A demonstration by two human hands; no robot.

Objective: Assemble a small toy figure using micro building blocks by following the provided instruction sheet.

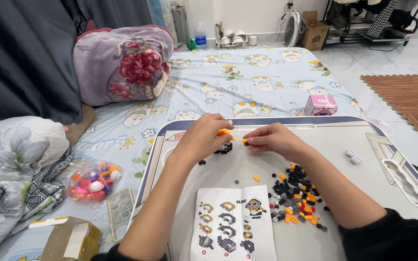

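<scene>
My left hand [204,133] grips a small build of black and orange bricks [225,144] that rests on the grey lap table [325,145]. My right hand [272,139] pinches a tiny orange brick [244,140] just to the right of that build. A pile of loose black, orange, grey and red bricks [296,198] lies under my right forearm. One stray orange brick [256,178] lies near the middle. A white instruction sheet [233,222] with pictures of building steps lies at the table's front edge.
Two white bricks [354,155] lie at the table's right. A pink box [321,104] sits on the patterned bedsheet behind the table. Left of the table are a bag of colourful pieces [93,181], a clear tray [121,212] and an open cardboard box [68,239]. A rolled blanket [122,63] lies farther back.
</scene>
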